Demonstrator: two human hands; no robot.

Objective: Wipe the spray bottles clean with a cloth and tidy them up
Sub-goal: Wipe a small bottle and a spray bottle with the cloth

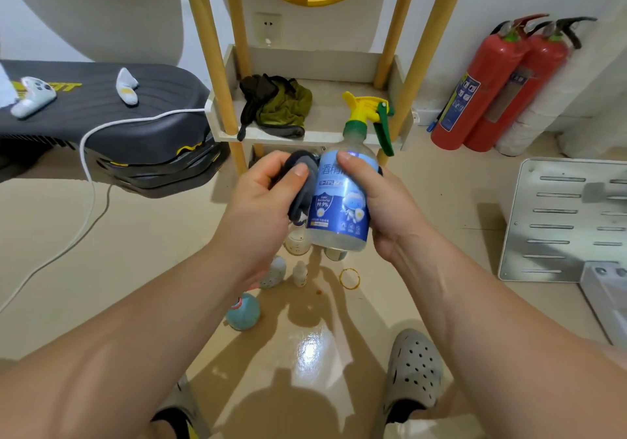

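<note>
Plastic: spray bottle [339,197] was off the floor [135,252], upright, body clamped in right hand [383,208], thumb across the label.
Left hand [261,201]: fingers curled round a dark grey cloth [300,184], pressed on the bottle's side just left of the right thumb.
Handling: clear liquid showed at the base, so probably some weight. Glossy label, likely slippery when wet. Best hold was mid-body, not the yellow-green trigger head [368,109] above the right hand.
Label: blue, read "酒精", "75%", "99.9%". Small print unreadable.
Below hands: small bottles [298,242] stood on the floor, probably still to wipe.
</note>
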